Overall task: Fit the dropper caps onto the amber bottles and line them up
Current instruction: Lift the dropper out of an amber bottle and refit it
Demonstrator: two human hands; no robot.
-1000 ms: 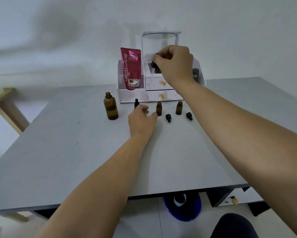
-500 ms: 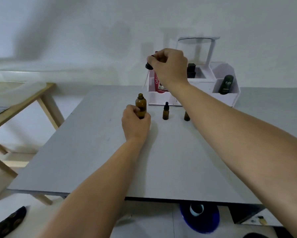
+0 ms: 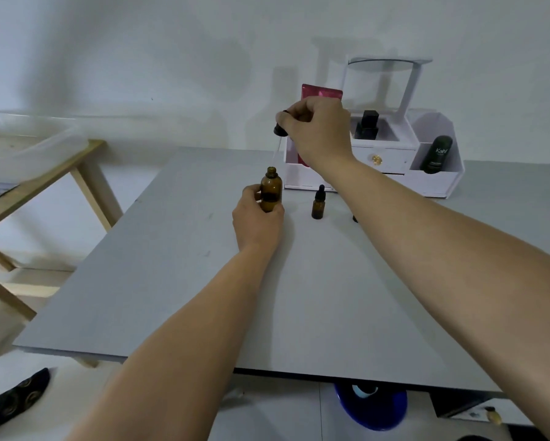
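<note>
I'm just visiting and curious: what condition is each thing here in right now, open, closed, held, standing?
Large amber bottle: upright, uncapped, gripped by the left hand.
Dropper cap: held by the right hand above that bottle, not yet in.
Small amber bottle: upright, capped, standing free.
White organizer: drawer shut.
Dark tube: upright in the organizer's right compartment.

Your right hand (image 3: 318, 132) has brought the dropper cap (image 3: 280, 130) over, its glass tube now above the large amber bottle's (image 3: 271, 191) open neck.
</note>
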